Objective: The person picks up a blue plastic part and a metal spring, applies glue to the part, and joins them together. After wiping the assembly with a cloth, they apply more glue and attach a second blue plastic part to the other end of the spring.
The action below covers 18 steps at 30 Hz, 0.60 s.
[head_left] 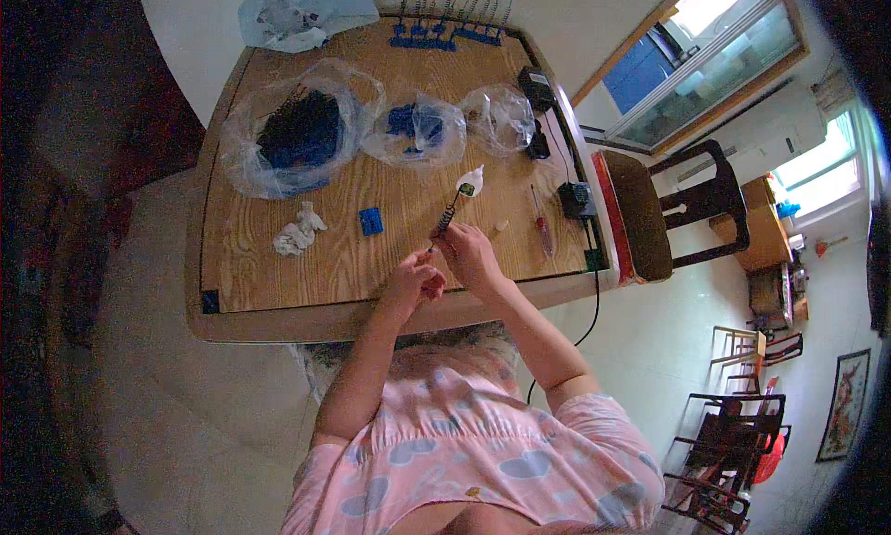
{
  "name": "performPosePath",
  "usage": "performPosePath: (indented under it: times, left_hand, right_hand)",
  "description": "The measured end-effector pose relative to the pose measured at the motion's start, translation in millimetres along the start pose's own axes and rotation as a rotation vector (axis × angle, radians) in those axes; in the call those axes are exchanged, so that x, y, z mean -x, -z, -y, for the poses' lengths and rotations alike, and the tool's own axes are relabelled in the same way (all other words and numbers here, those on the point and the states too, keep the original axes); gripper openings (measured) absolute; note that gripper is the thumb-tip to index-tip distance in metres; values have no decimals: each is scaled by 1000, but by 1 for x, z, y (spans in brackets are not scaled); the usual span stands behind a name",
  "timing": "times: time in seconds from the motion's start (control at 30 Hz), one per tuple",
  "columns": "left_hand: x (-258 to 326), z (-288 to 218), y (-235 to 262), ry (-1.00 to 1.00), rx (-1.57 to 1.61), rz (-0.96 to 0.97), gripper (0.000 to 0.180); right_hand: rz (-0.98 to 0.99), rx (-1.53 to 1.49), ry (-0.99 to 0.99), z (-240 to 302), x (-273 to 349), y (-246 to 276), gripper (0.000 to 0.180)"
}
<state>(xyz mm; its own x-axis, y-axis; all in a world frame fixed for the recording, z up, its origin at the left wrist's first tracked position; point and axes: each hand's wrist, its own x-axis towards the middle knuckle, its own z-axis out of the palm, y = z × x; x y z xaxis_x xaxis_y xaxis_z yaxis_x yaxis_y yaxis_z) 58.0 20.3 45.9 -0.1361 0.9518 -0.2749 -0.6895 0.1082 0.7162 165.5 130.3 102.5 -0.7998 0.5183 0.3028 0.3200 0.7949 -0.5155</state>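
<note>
At the centre of the frame, a black coil spring (447, 217) is pinched between the fingers of the right hand (469, 259). The left hand (413, 281) is held with its fingers curled near the spring's lower end (whether anything is gripped there cannot be told). A red-handled screwdriver (544, 233) is laid right of centre; a small blue block (370, 221) is seen left of centre.
</note>
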Motion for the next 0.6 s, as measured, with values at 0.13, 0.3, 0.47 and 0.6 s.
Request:
performPosePath:
  times: [0.13, 0.3, 0.47, 0.6]
  left_hand:
    - [1, -2, -2, 36, -19, -37, 52]
    - [-1, 3, 2, 25, -15, -49, 49]
    - [-1, 3, 2, 24, -12, -34, 49]
    - [-1, 1, 0, 38, -13, -36, 51]
  right_hand:
    - [-40, -21, 14, 0, 0, -1, 16]
    - [-42, 2, 23, 6, -2, 1, 10]
    - [-37, -4, 27, 2, -1, 0, 10]
    - [-49, -21, 14, 0, -1, -2, 16]
